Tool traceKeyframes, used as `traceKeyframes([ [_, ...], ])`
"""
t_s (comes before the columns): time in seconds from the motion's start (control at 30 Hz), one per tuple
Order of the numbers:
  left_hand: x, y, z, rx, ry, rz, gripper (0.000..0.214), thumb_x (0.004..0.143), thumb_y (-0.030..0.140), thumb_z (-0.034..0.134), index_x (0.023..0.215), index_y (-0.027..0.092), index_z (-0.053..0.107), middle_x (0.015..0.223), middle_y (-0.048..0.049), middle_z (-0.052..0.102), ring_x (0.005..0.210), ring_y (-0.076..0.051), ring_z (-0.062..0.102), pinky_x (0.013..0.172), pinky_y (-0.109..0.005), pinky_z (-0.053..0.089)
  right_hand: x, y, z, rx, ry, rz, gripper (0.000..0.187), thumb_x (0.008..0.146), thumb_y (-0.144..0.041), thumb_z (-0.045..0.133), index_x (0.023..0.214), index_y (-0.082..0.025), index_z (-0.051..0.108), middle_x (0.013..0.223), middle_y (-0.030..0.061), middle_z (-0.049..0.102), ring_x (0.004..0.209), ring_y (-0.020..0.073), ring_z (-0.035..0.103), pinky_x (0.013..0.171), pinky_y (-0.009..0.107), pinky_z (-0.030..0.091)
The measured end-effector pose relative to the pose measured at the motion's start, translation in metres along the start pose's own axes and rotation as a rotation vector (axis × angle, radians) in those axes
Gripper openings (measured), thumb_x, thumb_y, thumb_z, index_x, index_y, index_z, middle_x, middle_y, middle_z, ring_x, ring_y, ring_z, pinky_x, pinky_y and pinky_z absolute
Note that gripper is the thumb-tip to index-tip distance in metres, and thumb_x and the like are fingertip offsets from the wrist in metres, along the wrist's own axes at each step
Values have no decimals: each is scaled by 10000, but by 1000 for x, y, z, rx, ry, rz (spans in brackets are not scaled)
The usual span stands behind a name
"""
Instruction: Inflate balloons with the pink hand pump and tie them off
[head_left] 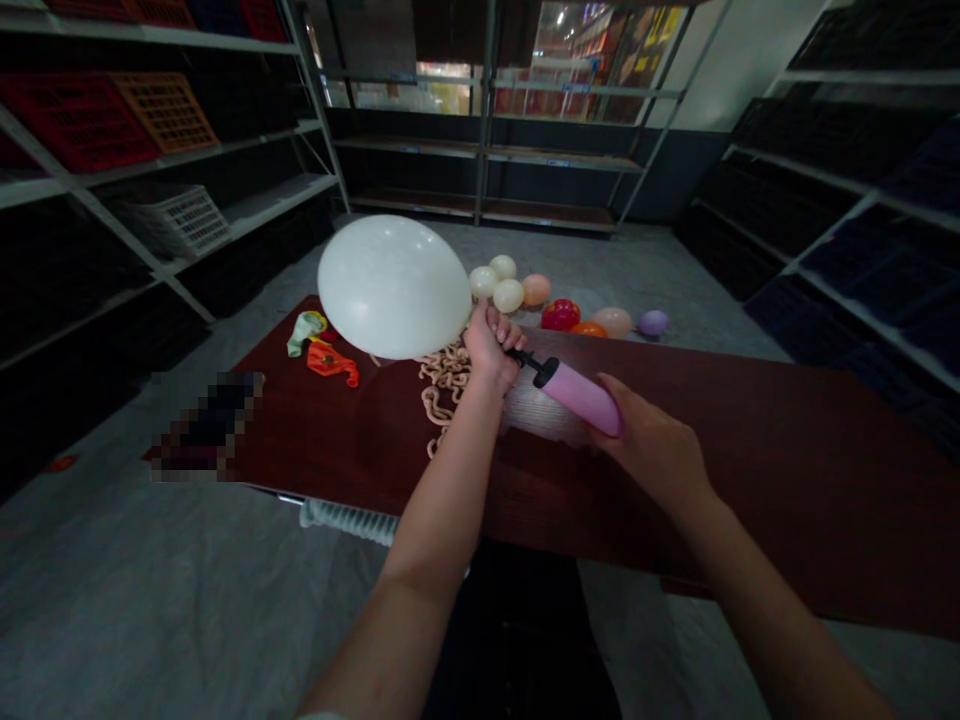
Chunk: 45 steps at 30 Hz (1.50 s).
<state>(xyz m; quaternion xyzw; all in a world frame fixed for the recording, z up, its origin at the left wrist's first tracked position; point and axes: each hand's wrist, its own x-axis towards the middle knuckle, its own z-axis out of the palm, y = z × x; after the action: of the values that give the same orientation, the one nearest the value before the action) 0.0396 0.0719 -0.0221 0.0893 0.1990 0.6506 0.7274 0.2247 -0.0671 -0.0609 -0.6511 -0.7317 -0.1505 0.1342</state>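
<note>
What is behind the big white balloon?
Past the white balloon, grey floor shows, with small cream balloons beyond its right side. It covers part of the table's far edge; anything directly behind it cannot be seen.

From where I stand, no text, number or brand is legible. The blue labels [558, 163] on the rear rack [577, 214] are too small to read; the yellow marks [651, 50] behind it are blurred.
</note>
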Motion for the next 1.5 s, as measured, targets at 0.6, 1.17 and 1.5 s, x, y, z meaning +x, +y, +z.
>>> traceKeyframes([
  [0.6, 6, -2, -5, -91, 77, 213, 552, 1016, 465, 491, 600, 210, 232, 440, 82, 215, 353, -62, 211, 411, -233, 209, 5, 75, 17, -156, 43, 173, 387, 868, -341, 585, 1197, -140, 617, 1082, 170, 690, 919, 304, 604, 769, 399, 417],
  [1.17, 12, 4, -15, 25, 163, 423, 521, 1048, 386, 420, 596, 213, 228, 437, 74, 214, 352, -69, 212, 417, -249, 230, 82, -24, 62, 13, 219, 21, 360, 886, -307, 549, 1205, -166, 640, 1090, 145, 689, 986, 307, 546, 879, 422, 339],
  [1.5, 12, 10, -10, -8, 221, 437, 609, 1022, 573, 408, 573, 208, 219, 403, 73, 222, 339, -64, 209, 408, -246, 239, 80, -4, 62, -72, 254, -22, 326, 862, -323, 609, 1163, -203, 639, 1017, 102, 710, 979, 284, 567, 943, 425, 326],
])
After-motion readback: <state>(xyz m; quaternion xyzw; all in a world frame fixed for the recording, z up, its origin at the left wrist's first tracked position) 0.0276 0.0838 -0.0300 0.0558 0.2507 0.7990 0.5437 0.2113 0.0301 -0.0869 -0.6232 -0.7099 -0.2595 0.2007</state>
